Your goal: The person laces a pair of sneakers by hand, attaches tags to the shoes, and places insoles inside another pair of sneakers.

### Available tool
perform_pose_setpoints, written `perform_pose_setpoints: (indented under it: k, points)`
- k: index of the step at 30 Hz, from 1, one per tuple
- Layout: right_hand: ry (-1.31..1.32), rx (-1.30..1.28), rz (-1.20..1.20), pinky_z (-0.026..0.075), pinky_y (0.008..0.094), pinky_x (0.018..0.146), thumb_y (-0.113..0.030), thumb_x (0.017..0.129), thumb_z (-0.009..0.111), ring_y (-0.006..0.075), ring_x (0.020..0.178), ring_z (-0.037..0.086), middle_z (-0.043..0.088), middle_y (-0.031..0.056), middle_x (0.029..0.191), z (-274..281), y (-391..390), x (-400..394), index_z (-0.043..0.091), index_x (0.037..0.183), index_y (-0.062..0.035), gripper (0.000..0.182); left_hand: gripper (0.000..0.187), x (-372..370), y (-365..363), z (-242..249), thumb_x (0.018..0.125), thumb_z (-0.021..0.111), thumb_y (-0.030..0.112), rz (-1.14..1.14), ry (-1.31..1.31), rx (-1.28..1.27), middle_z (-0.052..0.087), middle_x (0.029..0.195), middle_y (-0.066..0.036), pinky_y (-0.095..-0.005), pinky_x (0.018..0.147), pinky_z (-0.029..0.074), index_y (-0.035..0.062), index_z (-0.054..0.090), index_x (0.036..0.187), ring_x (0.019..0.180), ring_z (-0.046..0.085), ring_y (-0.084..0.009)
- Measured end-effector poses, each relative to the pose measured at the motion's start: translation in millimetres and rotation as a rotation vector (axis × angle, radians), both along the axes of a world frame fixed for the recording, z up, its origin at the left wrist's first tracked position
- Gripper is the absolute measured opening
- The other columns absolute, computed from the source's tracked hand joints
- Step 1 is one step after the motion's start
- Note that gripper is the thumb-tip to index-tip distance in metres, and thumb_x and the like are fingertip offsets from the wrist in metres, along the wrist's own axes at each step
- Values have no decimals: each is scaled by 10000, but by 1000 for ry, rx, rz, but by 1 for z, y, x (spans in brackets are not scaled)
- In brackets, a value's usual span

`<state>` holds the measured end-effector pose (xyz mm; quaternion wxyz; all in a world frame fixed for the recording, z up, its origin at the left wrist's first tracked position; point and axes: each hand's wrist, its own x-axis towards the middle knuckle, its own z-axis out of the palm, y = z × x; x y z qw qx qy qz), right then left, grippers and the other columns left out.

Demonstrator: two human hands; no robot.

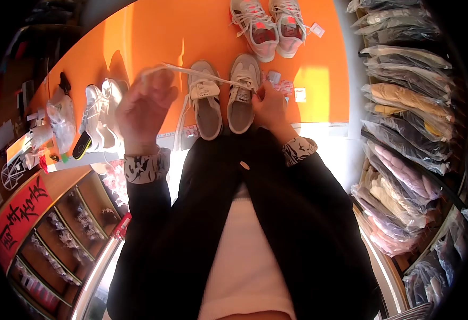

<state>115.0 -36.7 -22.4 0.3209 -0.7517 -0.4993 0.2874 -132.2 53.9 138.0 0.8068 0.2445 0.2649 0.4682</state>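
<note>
Head view, left to right: white sneakers (92, 109) beside the left hand (148, 104). Hand blurred at the long lace (191, 70); cannot tell whether it grips. Left suede-toe sneaker (208, 114) upright under the lace, whose sideways pull could snag its tongue. Right suede-toe sneaker (241, 114) alongside, both on the orange table (207, 26); a hard tug could skew it. Right hand (272, 109): fingertips narrow at its eyelets, contents hidden; weak hold could let lacing slip.

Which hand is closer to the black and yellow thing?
Left. The left hand is a bit to the right of the black and yellow thing, near the white shoes; the right hand is farther right, at a middle shoe.
</note>
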Motion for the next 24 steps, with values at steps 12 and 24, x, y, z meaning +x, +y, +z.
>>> perform_pose_setpoints:
  k: [12,24]
  points:
    - [86,-16,149,484,364,607,-86,718,719,255,673,623,611,105,714,2,7,6,571,823,-32,189,174,-31,24,-27,941,491,176,188,340,289,601,910,-82,-267,636,423,17,559,916,746,499,-145]
    - [-245,288,213,430,406,698,-170,673,744,279,786,552,546,70,802,15,14,-27,683,731,-83,121,87,59,-8,-85,795,647,44,-56,1201,978,619,792,-100,-370,640,498,44,656,882,730,621,-298]
